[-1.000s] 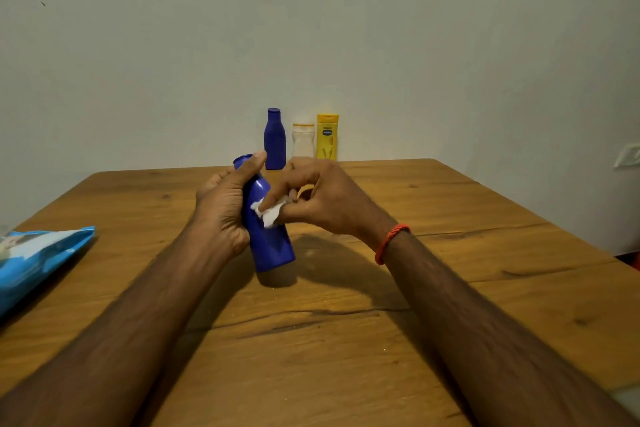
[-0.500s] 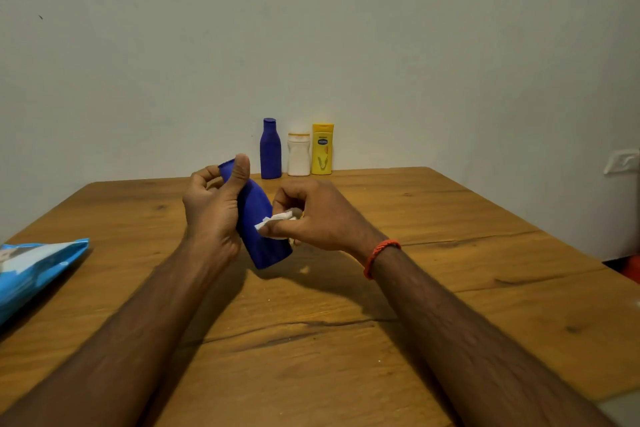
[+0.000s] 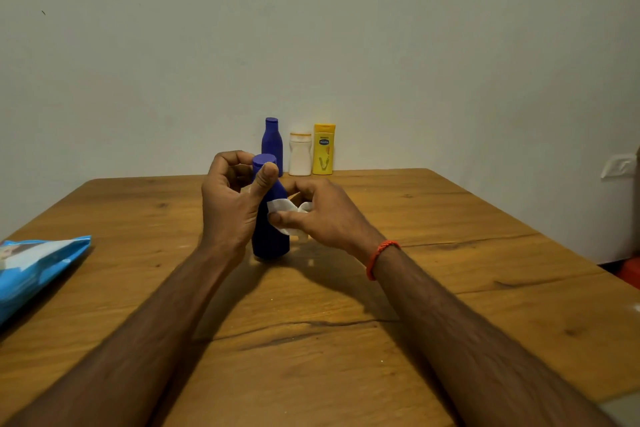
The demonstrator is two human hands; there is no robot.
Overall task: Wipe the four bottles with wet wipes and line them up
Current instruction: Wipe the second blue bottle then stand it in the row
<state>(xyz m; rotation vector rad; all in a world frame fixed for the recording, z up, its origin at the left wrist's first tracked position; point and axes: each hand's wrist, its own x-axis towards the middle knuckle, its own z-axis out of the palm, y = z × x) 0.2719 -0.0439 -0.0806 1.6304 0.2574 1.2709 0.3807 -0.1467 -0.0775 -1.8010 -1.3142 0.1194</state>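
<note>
The fingers (image 3: 231, 157) of the left hand (image 3: 228, 208) are curled round behind the cap of the blue bottle (image 3: 270, 242). Its thumb (image 3: 265, 177) stands straight up against the front of the neck, so the bottle is gripped at its top between thumb and fingers. The right hand (image 3: 329, 217) pinches a crumpled white wet wipe (image 3: 282, 207) between its thumb and bent fingers. It presses the wipe against the right side of the bottle, about halfway up the body.

The bottle stands upright in the middle of the wooden table (image 3: 450, 291), between the two hands. Its base is at the table surface or just above it; which of the two cannot be told. Both forearms reach in from the near edge, and a red-orange thread band (image 3: 380, 255) circles the right wrist.

Three other bottles stand in a row along the far edge of the table, against the pale wall. They are a second blue bottle (image 3: 272, 146) on the left, a white bottle (image 3: 300, 158) in the middle and a yellow bottle (image 3: 323, 151) on the right. All three are upright and just beside one another, well apart from the one being held.

A blue wipes packet (image 3: 38, 265) lies flat at the left edge of the table, partly cut off by the frame.
</note>
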